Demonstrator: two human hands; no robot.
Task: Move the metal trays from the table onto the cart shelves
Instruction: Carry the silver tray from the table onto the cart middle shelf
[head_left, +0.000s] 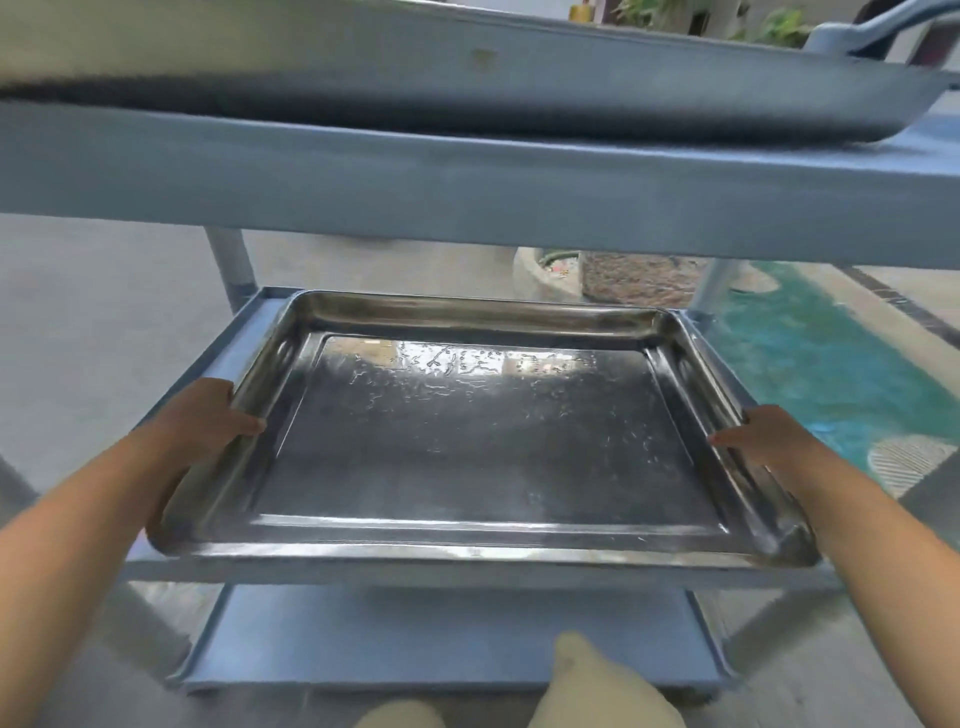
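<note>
Left hand (208, 415), right hand (774, 436): fingers (249, 425) round tray (467, 441)

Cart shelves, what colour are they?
Pale blue-grey. The head view, the only one, shows it best on the middle shelf under the shiny silver tray.

In view are 2 metal trays (467, 447) (467, 67), 3 cart shelves (467, 202) (228, 343) (441, 639) and 2 grips (208, 410) (769, 431).

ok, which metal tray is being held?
The shiny rectangular steel tray at the grey cart's middle shelf: left grip and right grip hold its side rims. The other tray lies untouched on the top shelf.
</note>
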